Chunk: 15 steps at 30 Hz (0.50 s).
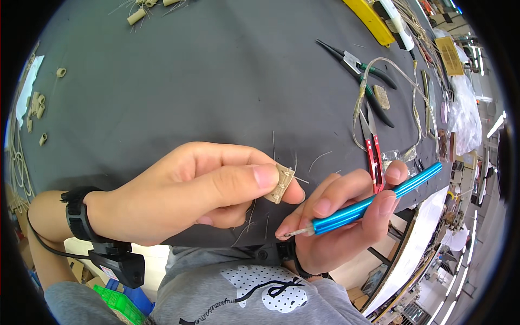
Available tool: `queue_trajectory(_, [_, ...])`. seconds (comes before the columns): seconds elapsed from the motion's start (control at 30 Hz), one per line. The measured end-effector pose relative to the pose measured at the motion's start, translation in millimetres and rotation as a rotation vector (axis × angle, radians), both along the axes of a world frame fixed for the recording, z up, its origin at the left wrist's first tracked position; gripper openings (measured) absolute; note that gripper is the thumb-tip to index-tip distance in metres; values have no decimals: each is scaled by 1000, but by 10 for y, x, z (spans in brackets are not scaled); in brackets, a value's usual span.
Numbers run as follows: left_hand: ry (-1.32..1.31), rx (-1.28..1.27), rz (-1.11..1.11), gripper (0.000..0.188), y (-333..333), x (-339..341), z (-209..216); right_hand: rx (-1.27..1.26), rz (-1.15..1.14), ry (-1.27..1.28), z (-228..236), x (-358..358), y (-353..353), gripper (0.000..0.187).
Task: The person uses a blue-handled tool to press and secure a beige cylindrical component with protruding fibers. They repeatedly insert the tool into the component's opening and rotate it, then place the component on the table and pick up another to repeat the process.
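Between the thumb and fingers of my left hand (200, 187) is a small curved beige piece (280, 187), with thin wires or threads crossing its face and sticking out at its edges. My right hand (360, 222) holds a slim tool with a shiny blue handle (352, 213). Its narrow pale tip points left, below the beige piece and apart from it. Fingertips of the right hand lie near that tip. Loose fine strands hang below the beige piece against the dark grey table (216, 92).
Right of my hands lie red-handled snips (372, 157), green-handled pliers (374, 89), a beige block (381, 97) and a looped clear cable (358, 103). A yellow tool (374, 21) sits at the upper right. Several short beige tubes (38, 104) are at the left; others (136, 17) lie at the far edge.
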<state>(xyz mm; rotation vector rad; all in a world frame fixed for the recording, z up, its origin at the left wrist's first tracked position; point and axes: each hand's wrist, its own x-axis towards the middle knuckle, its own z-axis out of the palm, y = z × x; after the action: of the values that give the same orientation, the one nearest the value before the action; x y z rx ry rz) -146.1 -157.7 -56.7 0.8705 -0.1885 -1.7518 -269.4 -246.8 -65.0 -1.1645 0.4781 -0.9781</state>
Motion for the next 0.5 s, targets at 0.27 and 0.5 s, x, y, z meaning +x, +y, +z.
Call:
queue_trajectory(0.27, [-11, -107, -109, 31, 38, -31, -49, -197, -202, -335, -64, 33, 36, 32])
queue_trajectory(0.5, [-20, -69, -63, 30, 35, -50, -58, -740, -360, -81, -188, -44, 3, 30])
